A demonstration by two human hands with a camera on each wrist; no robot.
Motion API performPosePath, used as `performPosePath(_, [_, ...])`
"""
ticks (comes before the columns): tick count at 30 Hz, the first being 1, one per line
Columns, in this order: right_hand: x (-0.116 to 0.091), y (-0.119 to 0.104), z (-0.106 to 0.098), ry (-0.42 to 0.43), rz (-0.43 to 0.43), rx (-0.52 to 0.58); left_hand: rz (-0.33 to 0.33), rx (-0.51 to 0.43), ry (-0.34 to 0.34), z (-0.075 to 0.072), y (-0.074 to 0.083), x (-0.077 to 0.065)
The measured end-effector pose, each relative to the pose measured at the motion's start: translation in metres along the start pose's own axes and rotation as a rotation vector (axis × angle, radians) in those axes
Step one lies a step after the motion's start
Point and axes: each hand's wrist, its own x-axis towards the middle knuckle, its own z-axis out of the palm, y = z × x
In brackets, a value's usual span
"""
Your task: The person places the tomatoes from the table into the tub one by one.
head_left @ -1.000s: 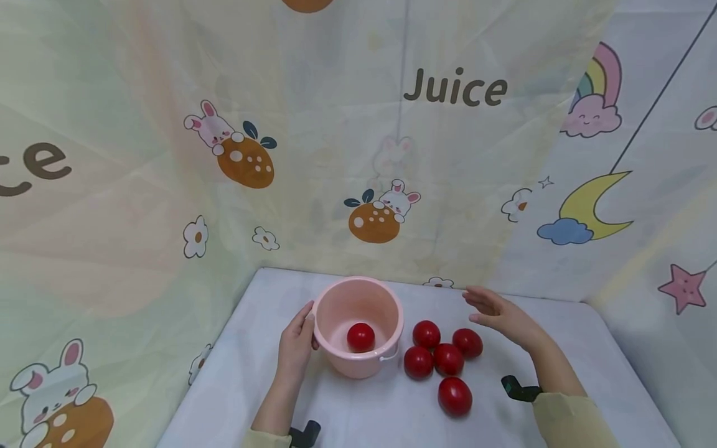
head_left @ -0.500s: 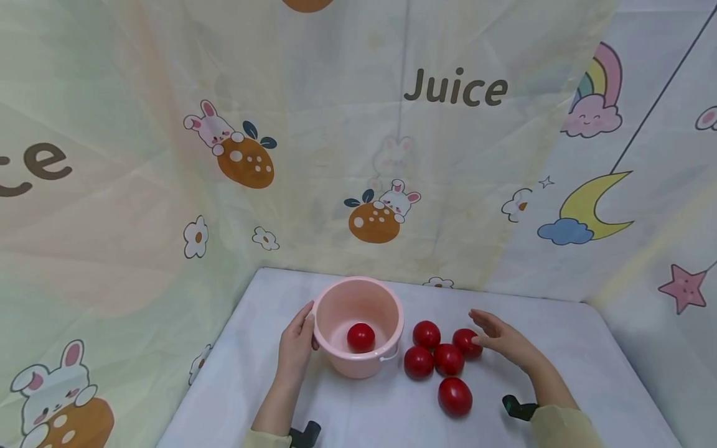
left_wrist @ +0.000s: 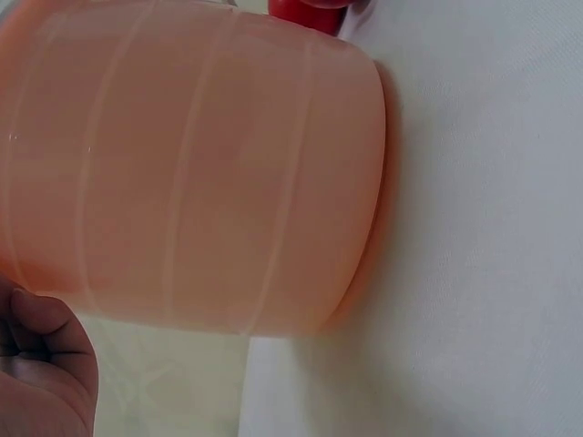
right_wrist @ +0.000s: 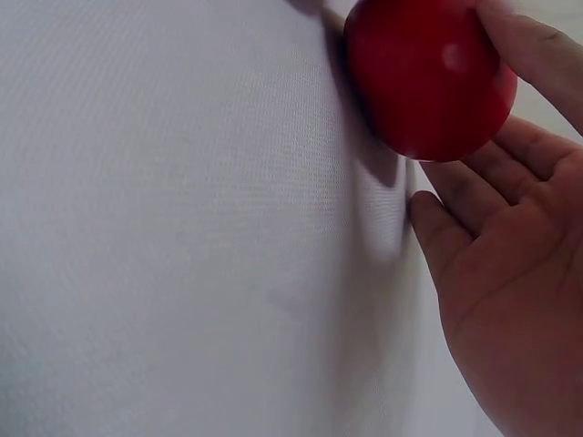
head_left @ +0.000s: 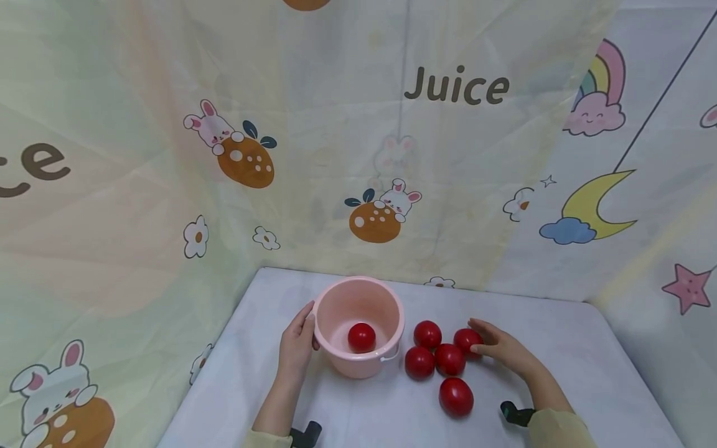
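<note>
A pink bucket (head_left: 358, 367) with a white handle stands on the table, one glossy red ball (head_left: 361, 337) inside it. My left hand (head_left: 297, 345) grips its left side near the rim; the left wrist view shows curled fingers (left_wrist: 56, 332) against the wall. Right of the bucket lie several red balls, the nearest (head_left: 456, 397) slightly oval. My right hand (head_left: 506, 350) is around the rightmost red ball (head_left: 466, 342), thumb on the near side, fingers on the far side. In the right wrist view the thumb touches that ball (right_wrist: 428, 77), and the fingers reach behind it.
The other red balls, such as the back one (head_left: 427, 334) and the middle one (head_left: 450, 359), sit close together left of my right hand. A white cloth covers the table (head_left: 358, 423). A printed curtain (head_left: 313, 124) rises along its back edge.
My right hand has come down and toward me from behind the balls, and its thumb and fingers now surround the rightmost red ball. The left hand and the bucket have stayed put.
</note>
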Motion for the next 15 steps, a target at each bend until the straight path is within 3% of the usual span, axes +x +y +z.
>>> performPosePath(15, [-0.0021,0.0011,0.004,-0.003,0.039,-0.046,0.009,-0.013,-0.003,0.0005,-0.003,0.0003])
